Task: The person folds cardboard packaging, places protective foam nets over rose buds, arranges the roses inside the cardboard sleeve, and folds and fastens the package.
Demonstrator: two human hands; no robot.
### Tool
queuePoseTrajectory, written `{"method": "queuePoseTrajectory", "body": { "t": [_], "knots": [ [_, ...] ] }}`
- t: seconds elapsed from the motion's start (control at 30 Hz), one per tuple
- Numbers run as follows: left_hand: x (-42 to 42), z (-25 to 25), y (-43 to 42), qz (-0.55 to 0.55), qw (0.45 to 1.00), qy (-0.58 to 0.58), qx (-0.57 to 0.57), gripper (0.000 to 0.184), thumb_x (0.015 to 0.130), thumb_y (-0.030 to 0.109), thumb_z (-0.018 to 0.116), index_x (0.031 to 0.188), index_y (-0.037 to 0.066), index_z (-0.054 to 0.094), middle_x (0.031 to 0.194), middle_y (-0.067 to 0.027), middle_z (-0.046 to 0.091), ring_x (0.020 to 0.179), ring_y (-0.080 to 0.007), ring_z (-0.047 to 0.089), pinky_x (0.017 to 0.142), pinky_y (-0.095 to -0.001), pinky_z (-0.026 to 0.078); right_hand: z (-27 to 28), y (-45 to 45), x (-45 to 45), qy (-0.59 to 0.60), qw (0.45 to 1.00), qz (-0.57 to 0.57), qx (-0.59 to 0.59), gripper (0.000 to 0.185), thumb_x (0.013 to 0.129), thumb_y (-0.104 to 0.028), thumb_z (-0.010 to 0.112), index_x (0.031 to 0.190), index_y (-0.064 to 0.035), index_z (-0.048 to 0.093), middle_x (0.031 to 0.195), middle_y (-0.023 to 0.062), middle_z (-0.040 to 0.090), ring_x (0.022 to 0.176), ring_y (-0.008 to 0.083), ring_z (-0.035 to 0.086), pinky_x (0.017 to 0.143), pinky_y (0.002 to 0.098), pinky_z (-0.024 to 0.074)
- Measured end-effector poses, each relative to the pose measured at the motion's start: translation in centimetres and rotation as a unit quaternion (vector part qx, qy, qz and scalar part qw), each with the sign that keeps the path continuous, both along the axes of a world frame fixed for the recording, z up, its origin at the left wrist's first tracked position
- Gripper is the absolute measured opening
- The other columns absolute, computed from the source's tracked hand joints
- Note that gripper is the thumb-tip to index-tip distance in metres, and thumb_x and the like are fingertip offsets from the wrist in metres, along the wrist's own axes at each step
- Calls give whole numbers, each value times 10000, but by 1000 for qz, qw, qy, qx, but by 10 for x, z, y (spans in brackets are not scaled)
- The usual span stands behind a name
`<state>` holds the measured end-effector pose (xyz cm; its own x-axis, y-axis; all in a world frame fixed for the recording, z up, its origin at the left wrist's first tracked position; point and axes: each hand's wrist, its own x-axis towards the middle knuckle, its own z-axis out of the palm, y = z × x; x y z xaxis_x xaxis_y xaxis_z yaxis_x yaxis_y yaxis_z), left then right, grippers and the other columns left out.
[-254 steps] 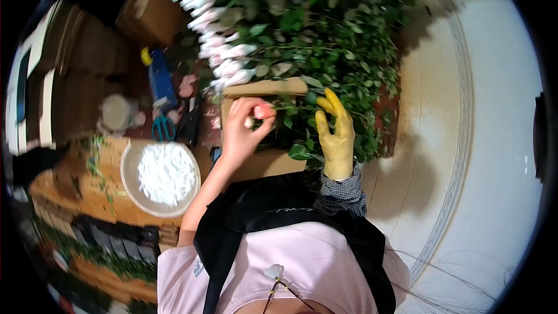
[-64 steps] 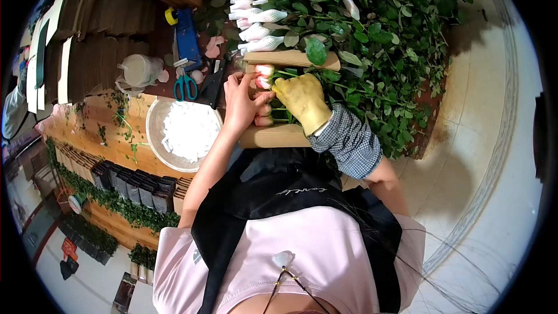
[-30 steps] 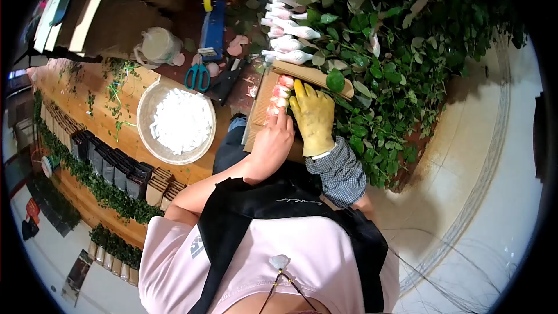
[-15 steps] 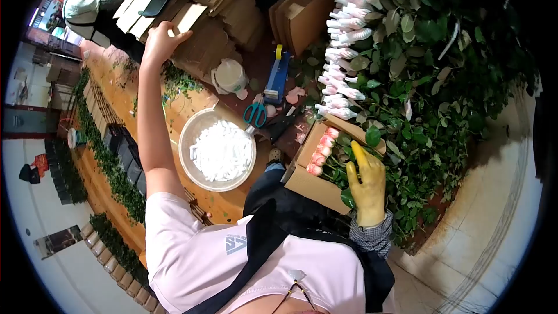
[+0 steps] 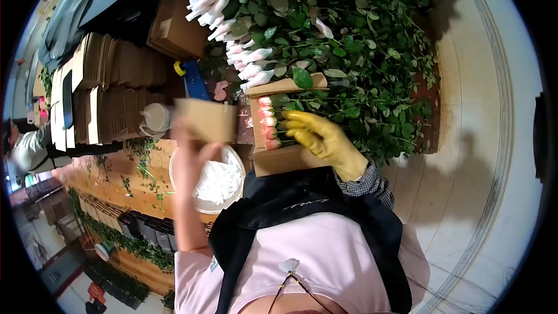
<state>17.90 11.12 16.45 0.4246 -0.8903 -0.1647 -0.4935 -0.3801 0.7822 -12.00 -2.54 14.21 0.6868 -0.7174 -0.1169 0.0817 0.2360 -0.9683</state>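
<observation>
My bare left hand [image 5: 195, 148], smeared by motion, grips a small flat piece of cardboard [image 5: 209, 120] above the bucket's far edge. My right hand [image 5: 317, 138] wears a yellow rubber glove, its fingers apart and reaching over the rose stems. Just left of its fingertips, several pink and white roses [image 5: 267, 122] stand in a row inside an open corrugated cardboard wrap [image 5: 285, 161]. The stems and leaves run off to the right, partly behind the glove. Whether the glove touches the stems I cannot tell.
A white bucket [image 5: 172, 170] of small white pieces stands below my left hand. Stacked cardboard sheets [image 5: 110, 87] carry a black phone [image 5: 67, 99]. Beyond are a blue tape dispenser [image 5: 196, 84] and a leafy heap of net-sleeved flowers [image 5: 349, 40]. A person [image 5: 29, 148] is at far left.
My left hand has come from the cardboard stack toward the roses, now carrying a cardboard piece. My gloved right hand has turned with its fingers pointing left. The view has swung.
</observation>
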Motion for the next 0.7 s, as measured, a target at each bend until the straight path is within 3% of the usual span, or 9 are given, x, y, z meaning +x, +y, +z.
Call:
{"method": "queuePoseTrajectory", "body": {
  "t": [0.07,0.1,0.13,0.17,0.23,0.3,0.4,0.57,0.7],
  "knots": [
    [-80,-36,-28,-53,977,207,-5,527,921,151,707,1377,17,481,1203,-162,637,1065,-217,633,896,-338,512,-14,-1,13,-41,969,46,240,405,981,-194,634,1330,-12,537,1111,105,700,962,121,641,831,250,529],
    [-103,-50,-34,-79,978,185,-46,489,917,105,702,1350,17,491,1154,-168,641,1043,-196,627,839,-322,518,-6,8,18,84,996,4,5,375,983,-195,630,1300,-8,558,1088,92,699,937,114,633,832,258,525],
    [-107,-49,-40,-69,984,163,-6,490,911,96,704,1343,8,492,1164,-179,629,1058,-212,620,832,-332,518,11,-2,20,233,972,-21,34,348,975,-196,642,1236,28,588,1072,97,698,914,127,631,839,282,524],
    [-109,-48,-49,-57,988,139,33,491,904,86,707,1337,-1,492,1173,-191,617,1074,-229,614,826,-341,519,-23,-11,15,166,983,-36,67,323,966,-181,647,1190,49,611,1085,117,700,929,139,635,850,285,523],
    [-96,-54,-62,-54,987,-111,-105,517,879,56,716,1342,3,495,1216,-208,587,1048,-273,619,795,-340,522,-9,-32,16,311,949,34,33,335,958,-199,648,1167,61,619,1085,152,706,949,185,661,847,316,527],
    [-81,-66,-74,-71,988,-89,-108,590,836,108,759,1356,22,495,1294,-209,547,1133,-345,584,887,-390,518,-39,-33,26,364,931,31,-4,369,921,-277,667,1150,10,644,1043,177,711,936,309,687,818,385,531],
    [-75,-85,-88,-398,889,-189,-125,833,766,405,799,1396,-1,435,1496,-217,389,1392,-414,362,1167,-482,311,-55,-31,44,480,876,20,-38,358,900,-377,657,1097,-80,688,1039,188,697,961,373,663,841,428,530],
    [-69,-108,-92,-392,894,-188,-109,915,723,538,782,1364,-28,457,1550,-184,330,1411,-394,338,1168,-495,300,-67,-42,55,519,846,74,-102,426,912,-475,597,1003,-76,714,1004,170,711,947,375,669,839,454,529],
    [-72,-93,-97,-400,885,-220,-95,892,721,556,775,1333,-29,491,1505,-186,376,1400,-382,355,1161,-478,316,-43,-34,47,533,828,121,-122,497,934,-485,565,1200,-72,642,998,173,714,944,345,687,820,443,537]
  ]
}}
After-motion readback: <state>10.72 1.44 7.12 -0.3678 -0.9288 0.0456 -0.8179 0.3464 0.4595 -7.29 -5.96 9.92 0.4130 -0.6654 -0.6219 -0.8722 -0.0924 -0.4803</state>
